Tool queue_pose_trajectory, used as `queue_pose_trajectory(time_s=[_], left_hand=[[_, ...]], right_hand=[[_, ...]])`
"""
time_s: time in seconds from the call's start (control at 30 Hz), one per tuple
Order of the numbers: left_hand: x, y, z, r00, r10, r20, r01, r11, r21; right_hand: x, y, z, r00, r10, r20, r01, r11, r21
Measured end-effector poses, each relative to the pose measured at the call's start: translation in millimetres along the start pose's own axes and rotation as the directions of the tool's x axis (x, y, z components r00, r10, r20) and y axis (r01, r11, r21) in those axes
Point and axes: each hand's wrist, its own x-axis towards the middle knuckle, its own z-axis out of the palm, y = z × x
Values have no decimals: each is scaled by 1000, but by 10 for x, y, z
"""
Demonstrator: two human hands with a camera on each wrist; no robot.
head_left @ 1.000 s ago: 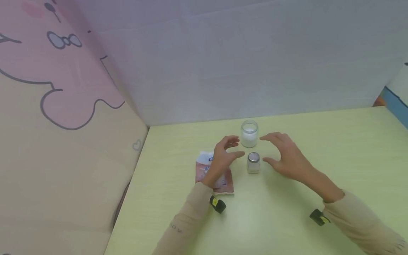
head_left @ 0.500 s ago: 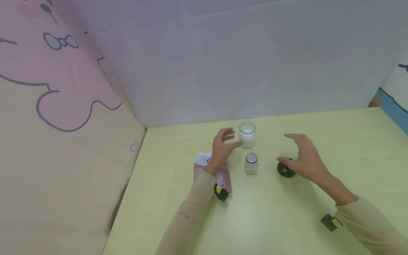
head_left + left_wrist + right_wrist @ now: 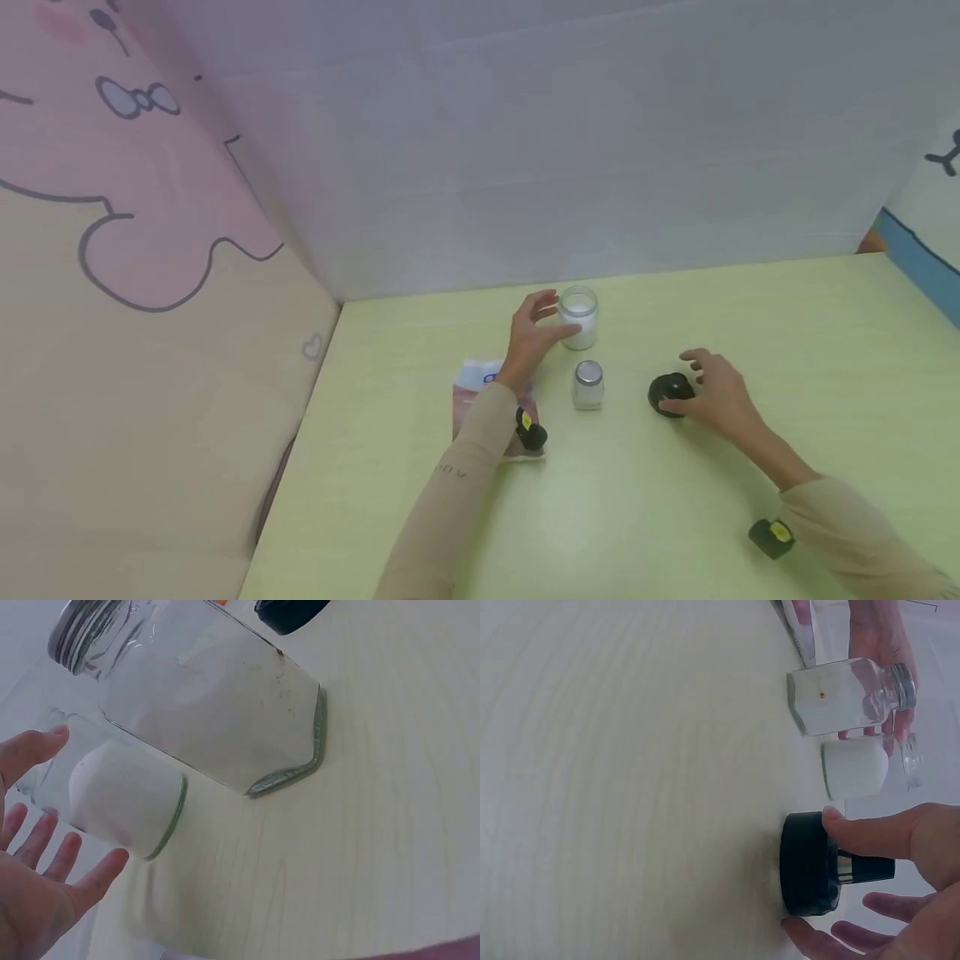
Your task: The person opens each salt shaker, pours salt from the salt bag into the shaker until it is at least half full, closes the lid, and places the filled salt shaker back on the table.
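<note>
My left hand reaches to the left side of an open glass jar partly filled with white powder. Its fingers are spread, and the thumb passes in front of the glass; whether they touch it I cannot tell. In front of that jar stands a smaller square glass bottle with a silver cap and pale contents. To the right, my right hand has its thumb on a black lid with a narrower knob. The other fingers curl round the lid's far side. The lid rests on the table.
A pink and white packet lies on the pale yellow table, partly under my left forearm. A grey-white wall sheet rises behind the table's back edge. At left stands a panel with a pink cartoon.
My right hand has drawn back to the right from the bottle and narrowed about the black lid. My left hand has moved forward until its thumb overlaps the open jar.
</note>
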Motion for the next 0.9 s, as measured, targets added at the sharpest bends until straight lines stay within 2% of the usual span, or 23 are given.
queue_pose_trajectory(time_s=[0.23,0.47,0.7,0.9], left_hand=[[64,-77,13,999,-36,-3,36,998,45],[81,-104,20,998,-46,32,44,997,62],[93,-105,0,998,-30,56,26,997,68],[127,-114,26,998,-11,65,4,994,109]], right_hand=[[27,-50,118,1000,-20,-8,20,1000,2],[42,-72,151,1000,-3,-1,3,1000,-18],[133,-79,5,999,-24,-37,25,1000,11],[294,-209,-170,994,-67,-91,70,997,31]])
